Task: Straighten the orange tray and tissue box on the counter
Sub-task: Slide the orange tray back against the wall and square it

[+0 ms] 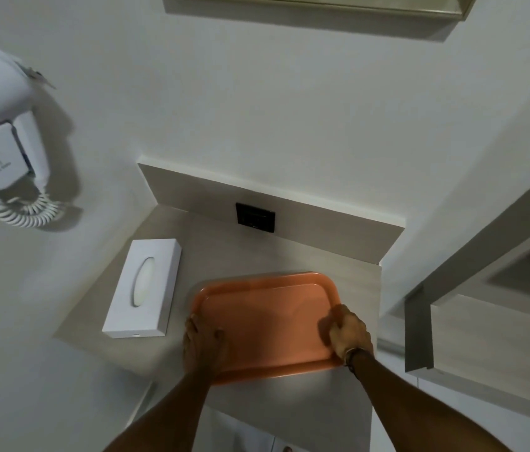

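Note:
An empty orange tray (267, 318) lies flat on the pale counter (224, 249), near its front edge. My left hand (200, 345) grips the tray's near-left corner, thumb resting inside the rim. Over at the near-right edge, my right hand (348, 334) clasps the rim with curled fingers; a bracelet sits on that wrist. A white tissue box (144, 290) lies to the left of the tray, a little apart from it, angled slightly to the counter's left side, with its oval slot facing up.
A black wall socket (255, 217) sits in the low backsplash behind the tray. A white wall-mounted hair dryer (3, 148) with a coiled cord hangs at the left. A wooden shelf unit (472, 288) stands close on the right, and a cabinet's underside (315, 4) overhangs above.

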